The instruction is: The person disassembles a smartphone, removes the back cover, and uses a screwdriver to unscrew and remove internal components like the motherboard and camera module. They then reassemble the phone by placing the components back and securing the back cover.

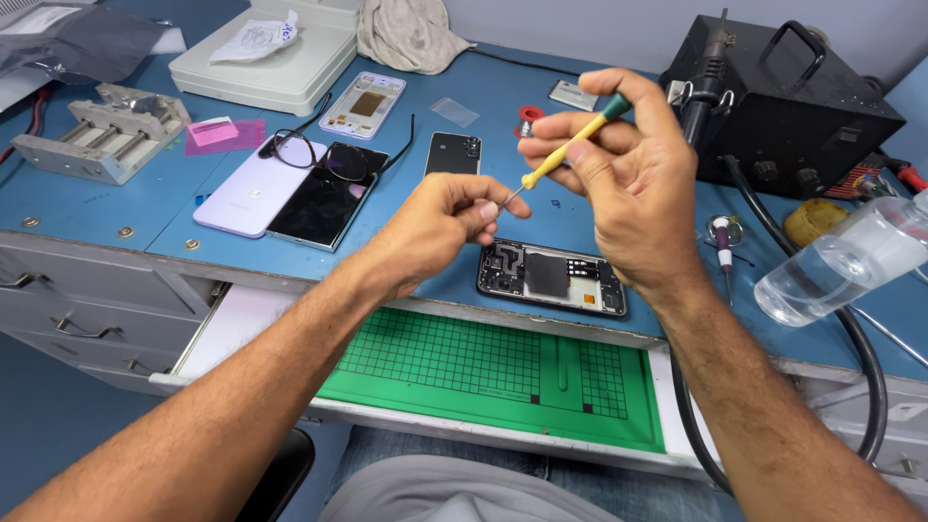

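Your right hand (pixel 619 184) pinched the yellow screwdriver (pixel 565 147), left hand (pixel 440 227) fingers pressed on its tip, prob a tiny screw; kept it over the opened phone (pixel 551 277), good.

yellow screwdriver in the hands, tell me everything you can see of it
The yellow screwdriver is a slim precision tool with a yellow handle, a dark green cap at its top end and a thin metal shaft. It is held in the air above the blue workbench, slanting from upper right down to lower left. The right hand grips the handle, a fingertip resting on the cap. The left hand pinches at the shaft's tip, which is too small to make out.
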